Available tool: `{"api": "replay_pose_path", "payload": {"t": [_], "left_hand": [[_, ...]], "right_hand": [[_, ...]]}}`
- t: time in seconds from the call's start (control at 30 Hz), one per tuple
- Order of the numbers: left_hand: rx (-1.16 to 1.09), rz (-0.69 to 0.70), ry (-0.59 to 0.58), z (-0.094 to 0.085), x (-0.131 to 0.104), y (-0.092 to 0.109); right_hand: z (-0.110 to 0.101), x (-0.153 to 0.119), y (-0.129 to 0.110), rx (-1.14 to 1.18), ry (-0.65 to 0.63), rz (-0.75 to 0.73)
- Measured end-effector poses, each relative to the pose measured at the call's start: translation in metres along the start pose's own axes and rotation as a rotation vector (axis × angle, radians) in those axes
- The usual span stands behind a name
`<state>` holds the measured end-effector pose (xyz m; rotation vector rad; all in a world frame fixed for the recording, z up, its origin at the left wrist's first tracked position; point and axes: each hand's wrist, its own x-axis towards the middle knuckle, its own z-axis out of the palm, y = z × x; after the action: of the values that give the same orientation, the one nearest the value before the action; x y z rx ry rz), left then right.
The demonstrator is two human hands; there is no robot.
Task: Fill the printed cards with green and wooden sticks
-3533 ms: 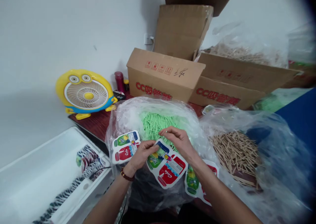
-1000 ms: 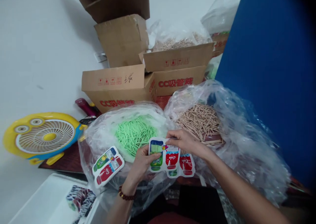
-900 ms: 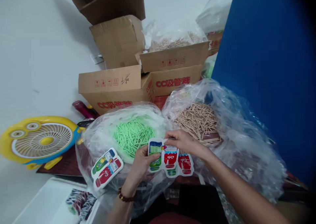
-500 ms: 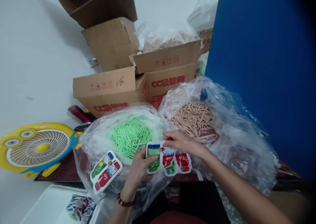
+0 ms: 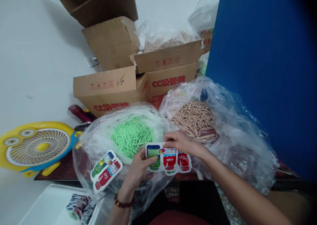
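Bottle-shaped packets [image 5: 169, 162] in green and red are held between my two hands, overlapping one another. My left hand [image 5: 143, 162] pinches their left end, thumb on top of the green one. With closed fingers, my right hand [image 5: 179, 141] grips the upper edge near the middle. Behind my left hand lies a heap of thin green sticks [image 5: 133, 135] in an open clear plastic bag. Thin brown sticks [image 5: 194, 119] fill a second bag, beyond my right hand. Another green and red packet [image 5: 106, 170] rests on the plastic at the left.
A yellow and blue fan [image 5: 41, 149] stands at the left. Open cardboard boxes [image 5: 106, 96] line the back, one with a bag of brown sticks [image 5: 170, 41]. A blue panel [image 5: 260, 69] rises at the right. A white container [image 5: 47, 206] with wrapped items sits at the lower left.
The held packets have shifted slightly left and now overlap differently: a red one shows in the middle where green and red showed before. Both hands keep their grip.
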<state>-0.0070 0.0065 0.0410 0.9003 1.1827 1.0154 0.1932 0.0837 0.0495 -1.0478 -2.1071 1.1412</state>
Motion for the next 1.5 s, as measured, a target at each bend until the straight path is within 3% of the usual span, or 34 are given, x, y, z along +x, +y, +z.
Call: {"api": "replay_pose_path", "payload": {"t": [0.27, 0.43, 0.63, 0.8, 0.9, 0.97, 1.0, 1.1, 1.5], "left_hand": [[0.128, 0.147, 0.033, 0.015, 0.008, -0.014], [0.166, 0.125, 0.021, 0.015, 0.008, -0.029], [0.17, 0.104, 0.021, 0.015, 0.008, -0.033], [0.21, 0.076, -0.055, 0.019, 0.011, -0.033], [0.191, 0.025, -0.076, 0.02, 0.011, -0.033], [0.169, -0.012, -0.1, 0.02, 0.01, -0.032], [0.164, -0.028, -0.111, 0.019, 0.01, -0.032], [0.168, -0.061, -0.122, 0.018, 0.012, -0.034], [0.111, -0.096, -0.076, 0.013, 0.014, -0.037]], "right_hand": [[0.008, -0.001, 0.005, 0.13, -0.087, 0.015], [0.012, -0.005, 0.007, 0.058, -0.066, -0.022], [0.015, -0.015, 0.0, -0.006, -0.054, -0.073], [0.009, -0.019, 0.015, -0.012, -0.071, -0.07], [-0.017, -0.017, 0.039, -0.088, 0.037, 0.033], [-0.041, -0.014, 0.058, -0.322, 0.166, 0.193], [-0.052, -0.012, 0.066, -0.473, 0.171, 0.298], [-0.07, -0.006, 0.087, -0.589, 0.11, 0.416], [-0.056, 0.02, 0.11, -0.645, -0.086, 0.54]]}}
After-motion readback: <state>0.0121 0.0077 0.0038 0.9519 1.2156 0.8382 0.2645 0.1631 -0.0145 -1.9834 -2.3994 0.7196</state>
